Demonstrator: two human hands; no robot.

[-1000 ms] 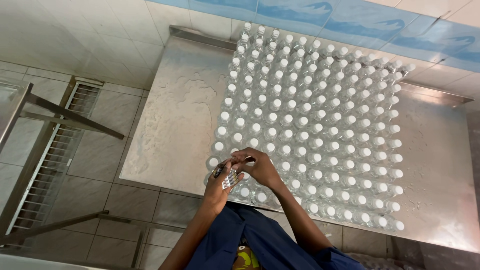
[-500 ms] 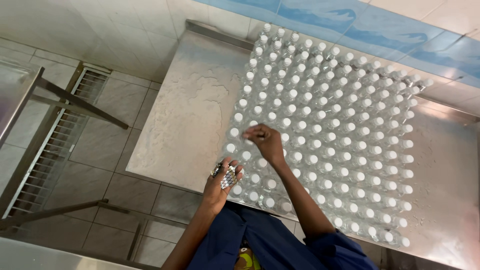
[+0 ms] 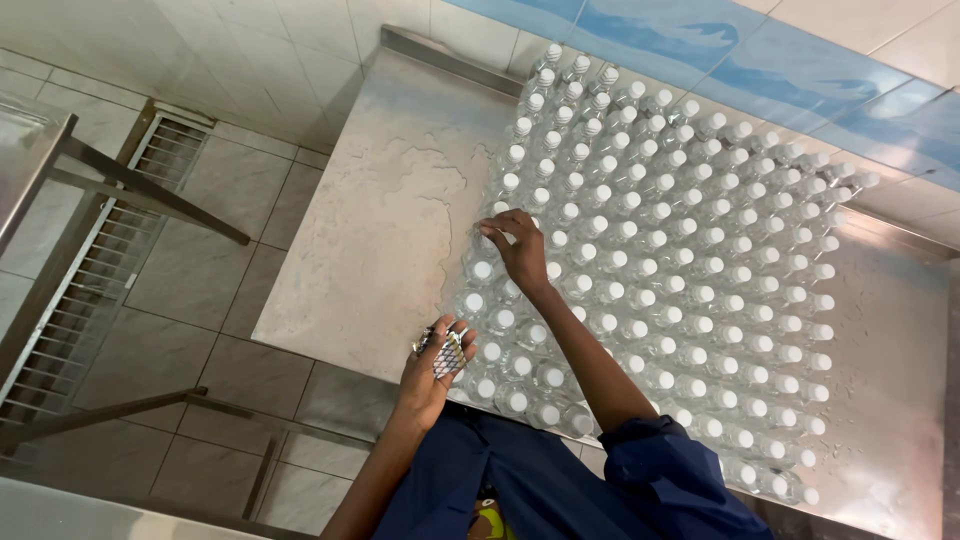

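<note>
Hundreds of clear plastic bottles [image 3: 680,250] with white caps stand packed cap to cap on a steel table [image 3: 380,230], filling the centre and right of the frame, while the table's left part lies bare. The right hand [image 3: 520,245] reaches to the block's left edge at mid-frame, fingers curled down onto the top of one bottle there; it looks closed around that cap, though the fingertips are hidden. The left hand [image 3: 435,370], lower centre, is cupped palm up and half open, holding a small bunch of shiny seals [image 3: 447,355] just beside the nearest bottles. Judging from this, the risk lies at that outer row: the bottles look light and stand near the table's front edge, so a sideways push from the right hand could tip one into its neighbours or off onto the tiled floor [image 3: 170,270]. The loosely cupped left hand could also spill its small pieces if it tilts.
</note>
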